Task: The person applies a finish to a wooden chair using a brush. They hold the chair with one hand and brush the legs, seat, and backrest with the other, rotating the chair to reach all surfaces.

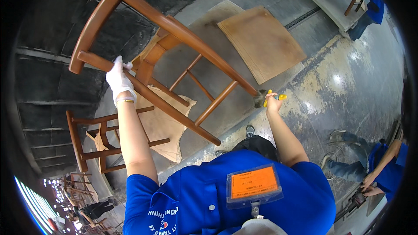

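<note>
Gloved fingers of our left hand clamp around a leg of the upturned wooden chair tilted above the concrete floor. Our bare right hand closes on a yellow-handled brush, its bristles touching another leg's end. Farther off lies a plywood board.

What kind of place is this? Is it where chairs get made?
Probably a furniture workshop: a bare wooden chair frame is being brushed, another unfinished chair stands nearby, and a plywood sheet lies on the concrete floor.

Chair betw. left hand & right hand; board behind.
</note>
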The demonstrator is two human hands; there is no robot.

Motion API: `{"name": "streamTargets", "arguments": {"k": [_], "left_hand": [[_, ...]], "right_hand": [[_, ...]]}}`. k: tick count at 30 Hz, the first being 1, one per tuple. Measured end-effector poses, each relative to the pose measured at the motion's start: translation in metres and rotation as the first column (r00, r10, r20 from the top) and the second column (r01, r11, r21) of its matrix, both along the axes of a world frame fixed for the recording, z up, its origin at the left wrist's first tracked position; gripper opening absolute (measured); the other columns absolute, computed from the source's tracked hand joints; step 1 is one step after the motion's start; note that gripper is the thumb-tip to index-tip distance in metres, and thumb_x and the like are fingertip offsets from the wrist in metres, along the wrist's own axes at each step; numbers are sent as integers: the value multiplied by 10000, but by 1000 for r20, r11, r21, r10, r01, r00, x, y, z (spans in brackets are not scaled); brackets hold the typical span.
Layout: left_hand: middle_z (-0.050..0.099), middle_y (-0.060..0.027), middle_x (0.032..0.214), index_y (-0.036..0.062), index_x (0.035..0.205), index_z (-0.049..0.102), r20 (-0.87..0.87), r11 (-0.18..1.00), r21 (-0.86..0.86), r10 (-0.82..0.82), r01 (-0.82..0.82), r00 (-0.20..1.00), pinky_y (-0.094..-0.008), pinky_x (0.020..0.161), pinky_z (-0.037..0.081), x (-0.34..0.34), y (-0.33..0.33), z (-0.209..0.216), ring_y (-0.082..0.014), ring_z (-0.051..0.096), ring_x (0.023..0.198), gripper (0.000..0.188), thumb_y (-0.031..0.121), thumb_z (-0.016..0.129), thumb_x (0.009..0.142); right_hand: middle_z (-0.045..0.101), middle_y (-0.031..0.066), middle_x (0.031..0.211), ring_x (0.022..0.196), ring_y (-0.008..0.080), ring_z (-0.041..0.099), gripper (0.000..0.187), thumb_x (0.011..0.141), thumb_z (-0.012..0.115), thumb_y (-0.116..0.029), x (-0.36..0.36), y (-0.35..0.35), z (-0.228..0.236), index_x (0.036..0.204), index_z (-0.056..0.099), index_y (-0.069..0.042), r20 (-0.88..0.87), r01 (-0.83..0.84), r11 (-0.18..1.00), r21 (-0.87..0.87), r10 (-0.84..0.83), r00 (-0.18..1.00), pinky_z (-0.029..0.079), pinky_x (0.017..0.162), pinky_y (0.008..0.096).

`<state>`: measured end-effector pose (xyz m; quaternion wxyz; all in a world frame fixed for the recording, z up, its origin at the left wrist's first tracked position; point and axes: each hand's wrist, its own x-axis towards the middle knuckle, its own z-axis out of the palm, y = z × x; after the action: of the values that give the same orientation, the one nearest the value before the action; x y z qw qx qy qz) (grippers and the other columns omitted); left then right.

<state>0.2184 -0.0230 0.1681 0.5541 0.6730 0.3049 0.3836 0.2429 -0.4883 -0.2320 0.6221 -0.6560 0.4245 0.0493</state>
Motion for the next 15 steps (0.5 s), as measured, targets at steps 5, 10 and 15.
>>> {"name": "streamTargets", "arguments": {"k": [5, 10, 15], "left_hand": [[794, -79, 975, 59, 1037, 733, -27, 1000, -20, 2, -2, 1000, -365, 938, 507, 7, 8, -38, -174, 682, 917, 240, 268, 816, 952], [723, -58, 1020, 68, 1218, 731, -181, 996, 48, 85, -77, 980, -403, 894, 507, 21, 12, -29, -213, 639, 919, 434, 335, 848, 896], [666, -69, 994, 59, 1174, 691, -168, 993, 40, 119, -114, 979, -425, 862, 505, 20, 9, -26, -221, 599, 915, 462, 364, 846, 864]], "right_hand": [[810, 74, 1011, 877, 198, 724, 62, 871, 816, -110, 36, 67, 46, 878, 757, -128, 503, -177, 968, 179, 65, 862, 573, 759, 391], [707, -20, 1083, 954, 151, 684, 249, 876, 802, 36, 20, 45, 71, 882, 673, -176, 437, -241, 772, 589, -54, 898, 557, 734, 346], [747, 37, 1020, 903, 207, 714, 228, 836, 752, 77, 17, 16, 62, 782, 672, -130, 416, -39, 986, 161, -32, 909, 580, 835, 366]]}}
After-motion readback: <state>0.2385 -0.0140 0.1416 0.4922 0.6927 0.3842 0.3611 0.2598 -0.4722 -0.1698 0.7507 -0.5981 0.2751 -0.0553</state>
